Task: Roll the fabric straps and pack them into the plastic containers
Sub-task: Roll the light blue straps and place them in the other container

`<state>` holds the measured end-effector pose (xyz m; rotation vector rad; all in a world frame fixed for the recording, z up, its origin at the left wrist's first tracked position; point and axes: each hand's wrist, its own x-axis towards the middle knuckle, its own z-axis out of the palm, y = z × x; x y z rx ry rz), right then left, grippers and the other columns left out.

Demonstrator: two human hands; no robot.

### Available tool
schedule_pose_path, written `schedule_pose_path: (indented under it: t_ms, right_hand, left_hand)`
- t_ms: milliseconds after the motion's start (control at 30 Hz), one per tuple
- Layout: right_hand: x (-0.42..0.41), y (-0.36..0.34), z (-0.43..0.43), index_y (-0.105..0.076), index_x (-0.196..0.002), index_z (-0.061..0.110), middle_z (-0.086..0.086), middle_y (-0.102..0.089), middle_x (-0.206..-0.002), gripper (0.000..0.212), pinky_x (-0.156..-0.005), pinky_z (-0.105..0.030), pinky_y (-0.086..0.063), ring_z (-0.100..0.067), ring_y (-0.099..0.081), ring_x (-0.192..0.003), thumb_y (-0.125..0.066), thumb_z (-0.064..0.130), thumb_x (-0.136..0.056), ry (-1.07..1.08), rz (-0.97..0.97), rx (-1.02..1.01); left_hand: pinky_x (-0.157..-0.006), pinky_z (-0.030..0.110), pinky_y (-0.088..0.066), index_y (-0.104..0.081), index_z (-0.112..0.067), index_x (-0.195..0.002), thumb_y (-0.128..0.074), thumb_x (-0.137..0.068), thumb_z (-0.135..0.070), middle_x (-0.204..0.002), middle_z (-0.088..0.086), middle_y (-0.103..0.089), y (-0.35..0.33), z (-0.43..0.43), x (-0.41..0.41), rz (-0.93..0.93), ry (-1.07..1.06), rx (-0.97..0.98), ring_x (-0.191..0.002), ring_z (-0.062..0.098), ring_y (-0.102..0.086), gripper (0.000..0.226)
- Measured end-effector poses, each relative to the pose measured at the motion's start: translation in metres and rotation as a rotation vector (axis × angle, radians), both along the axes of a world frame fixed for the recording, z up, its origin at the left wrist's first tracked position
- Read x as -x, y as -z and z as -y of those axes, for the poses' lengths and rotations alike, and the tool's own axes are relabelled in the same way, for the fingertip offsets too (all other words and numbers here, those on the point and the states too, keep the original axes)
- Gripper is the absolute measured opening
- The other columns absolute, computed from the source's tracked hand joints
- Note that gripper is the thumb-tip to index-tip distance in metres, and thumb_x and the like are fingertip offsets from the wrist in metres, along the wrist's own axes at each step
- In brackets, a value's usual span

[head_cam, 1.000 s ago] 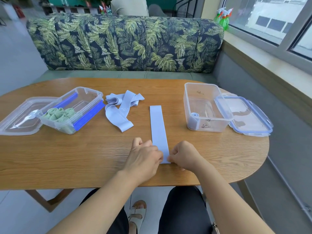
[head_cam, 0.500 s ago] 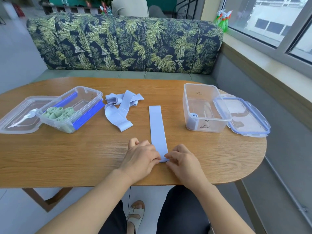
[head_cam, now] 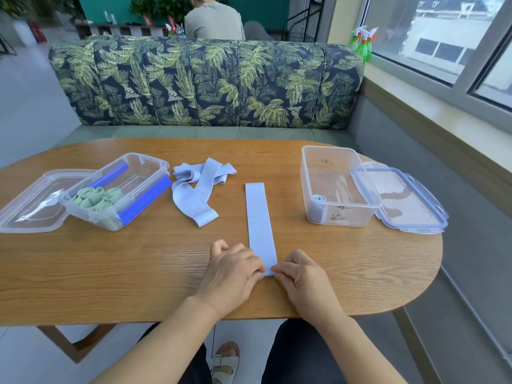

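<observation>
Pale blue woven fabric, the flat strap lies stretched out on the table, running straight away from both hands, and only its near end is held. The left grip pinches the near left corner with curled fingers, and the right grip pinches the near right corner the same way, so the fingertips almost meet over the edge. The strap looks light, thin and limp, probably a little stretchy. It has no stiffness of its own, so the first turn needs to be folded tight and kept pressed down or the coil will come out loose and skewed. On smooth wood it may slide rather than roll. Holding both corners of the end edge seems best, and the finished coil should be clasped around its outside so it cannot spring open. Beyond the right grip and off to its outer side stands the clear container, with one rolled strap in it. Beyond the left grip lie the loose straps, and farther out a second container holds green rolls.
</observation>
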<state>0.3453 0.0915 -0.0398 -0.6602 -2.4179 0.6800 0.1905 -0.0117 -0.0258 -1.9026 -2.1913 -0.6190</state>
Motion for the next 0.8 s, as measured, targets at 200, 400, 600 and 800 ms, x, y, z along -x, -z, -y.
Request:
schedule_pose_path:
  t_ms: [200,400,600,800]
  right_hand:
    - [0.003,0.000,-0.001,-0.072,-0.105,0.020,0.018,-0.051,-0.094,0.019,-0.061,-0.016,-0.045,-0.002,-0.053,-0.072,-0.066,0.024,-0.087,0.029,0.001,0.004]
    - [0.006,0.004,-0.007,-0.073,-0.096,0.022,0.017,-0.053,-0.090,0.009,-0.063,-0.023,-0.047,0.006,-0.046,-0.066,-0.068,0.027,-0.089,0.043,0.036,0.041]
    - [0.007,0.005,-0.011,-0.072,-0.099,0.024,0.020,-0.048,-0.085,0.011,-0.065,-0.014,-0.040,0.003,-0.051,-0.074,-0.063,0.028,-0.092,0.040,0.047,0.102]
    - [0.008,0.008,-0.012,-0.075,-0.097,0.025,0.020,-0.050,-0.079,0.011,-0.065,-0.012,-0.040,0.000,-0.055,-0.080,-0.066,0.026,-0.091,0.067,-0.008,0.117]
  left_hand:
    - [-0.075,0.034,-0.022,-0.066,-0.032,-0.073,-0.059,-0.082,-0.034,-0.072,-0.016,-0.053,0.002,-0.004,0.004,0.076,-0.026,0.014,-0.073,0.007,-0.052,0.012]
    - [-0.083,0.033,-0.020,-0.068,-0.031,-0.087,-0.044,-0.090,-0.043,-0.084,-0.017,-0.062,-0.002,-0.008,0.011,0.107,0.029,0.080,-0.084,0.005,-0.050,0.027]
    - [-0.088,0.027,-0.018,-0.058,-0.038,-0.090,-0.062,-0.085,-0.042,-0.080,-0.026,-0.055,0.006,0.002,0.009,0.288,-0.031,0.037,-0.091,-0.006,-0.048,0.007]
    - [-0.093,0.018,-0.025,-0.066,-0.038,-0.085,-0.067,-0.085,-0.036,-0.090,-0.021,-0.058,0.017,0.001,0.006,0.461,-0.075,-0.075,-0.098,-0.012,-0.044,0.001]
